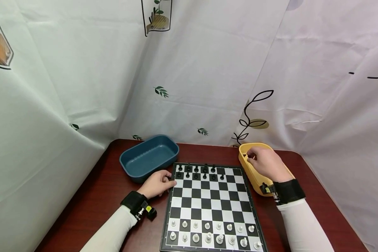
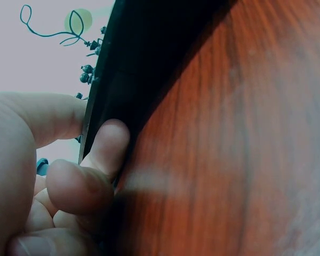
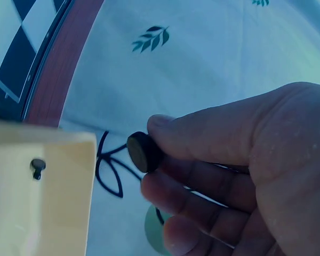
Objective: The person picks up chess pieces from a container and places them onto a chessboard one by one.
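right hand [image 1: 266,162] over yellow tray [image 1: 255,176] | black chess piece [image 3: 143,152] was pinched in its fingers [image 3: 202,133], base facing out | empty black squares lay left of it | left hand [image 1: 157,183] was curled on chessboard [image 1: 208,206] edge

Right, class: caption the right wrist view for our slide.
Right hand pinches a small dark round-based chess piece above the yellow plastic tray.
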### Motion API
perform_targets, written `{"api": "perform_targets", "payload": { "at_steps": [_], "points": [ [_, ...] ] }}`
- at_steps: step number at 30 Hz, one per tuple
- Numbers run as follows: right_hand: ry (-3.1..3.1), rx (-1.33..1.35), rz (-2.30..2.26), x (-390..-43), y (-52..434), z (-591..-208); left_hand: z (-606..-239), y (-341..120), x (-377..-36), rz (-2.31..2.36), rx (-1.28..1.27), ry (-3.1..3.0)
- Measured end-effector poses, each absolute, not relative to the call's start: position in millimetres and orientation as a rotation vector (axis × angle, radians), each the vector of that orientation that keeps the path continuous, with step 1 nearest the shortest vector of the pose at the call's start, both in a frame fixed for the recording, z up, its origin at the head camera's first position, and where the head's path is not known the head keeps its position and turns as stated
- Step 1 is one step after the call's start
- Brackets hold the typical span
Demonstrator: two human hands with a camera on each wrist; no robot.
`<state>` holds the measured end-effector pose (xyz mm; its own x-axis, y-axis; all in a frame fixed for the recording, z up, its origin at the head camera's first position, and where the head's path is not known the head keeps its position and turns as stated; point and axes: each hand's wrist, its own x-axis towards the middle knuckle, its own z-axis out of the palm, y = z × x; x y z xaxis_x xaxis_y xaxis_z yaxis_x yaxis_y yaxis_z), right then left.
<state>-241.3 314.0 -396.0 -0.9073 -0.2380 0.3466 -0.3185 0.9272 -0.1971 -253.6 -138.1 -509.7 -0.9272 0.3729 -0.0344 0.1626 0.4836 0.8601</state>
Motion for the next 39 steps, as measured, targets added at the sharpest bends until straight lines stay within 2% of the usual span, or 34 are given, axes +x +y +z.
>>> {"api": "perform_targets", "payload": {
  "at_steps": [7, 18, 39],
  "points": [
    [-2.645, 0.544, 0.311, -245.4, 298.1, -395.9, -511.2, -137.0, -254.8, 1.420, 0.461, 2.514],
    [-2.709, 0.532, 0.451, -246.4, 269.0, -399.7, -509.2, -133.9, -255.4, 1.409, 0.464, 2.524],
    [-2.851, 0.554, 0.643, -262.2, 241.0, -448.3, -508.5, -138.8, -252.2, 1.402, 0.460, 2.536]
  ]
}}
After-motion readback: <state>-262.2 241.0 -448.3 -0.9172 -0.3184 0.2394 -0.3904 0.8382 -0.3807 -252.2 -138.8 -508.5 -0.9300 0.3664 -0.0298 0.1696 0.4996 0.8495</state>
